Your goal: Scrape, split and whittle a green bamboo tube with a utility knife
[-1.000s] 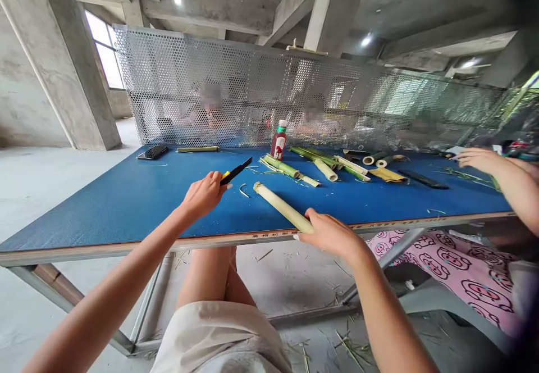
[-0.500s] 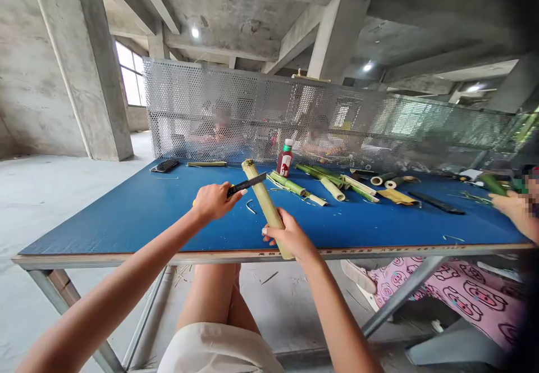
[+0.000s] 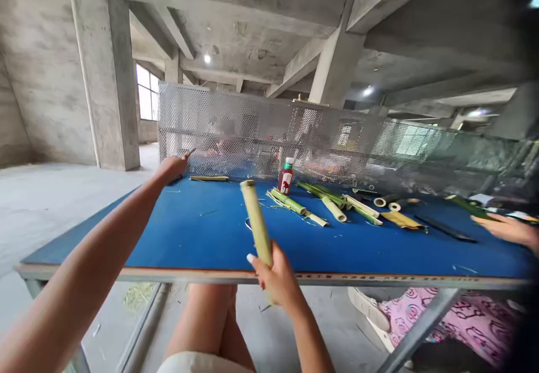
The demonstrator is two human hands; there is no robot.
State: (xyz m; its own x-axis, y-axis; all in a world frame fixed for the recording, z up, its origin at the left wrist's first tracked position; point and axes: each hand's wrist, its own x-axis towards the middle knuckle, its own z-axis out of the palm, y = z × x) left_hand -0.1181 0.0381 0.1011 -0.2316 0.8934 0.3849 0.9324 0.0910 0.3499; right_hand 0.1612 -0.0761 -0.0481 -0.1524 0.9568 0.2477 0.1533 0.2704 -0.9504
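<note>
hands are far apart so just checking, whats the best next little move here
Probably bring the left hand over to the bamboo tube, I'd judge: the right hand holds that tube nearly upright above the blue table, while the left hand is off at the table's far edge.

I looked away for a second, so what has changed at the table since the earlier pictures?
The left hand has moved forward to the far side of the blue table, away from the bamboo tube; whether it still holds the knife is hard to tell. The right hand has kept hold of the tube and raised it nearly upright. The bottle and bamboo pieces stayed as they were.
</note>
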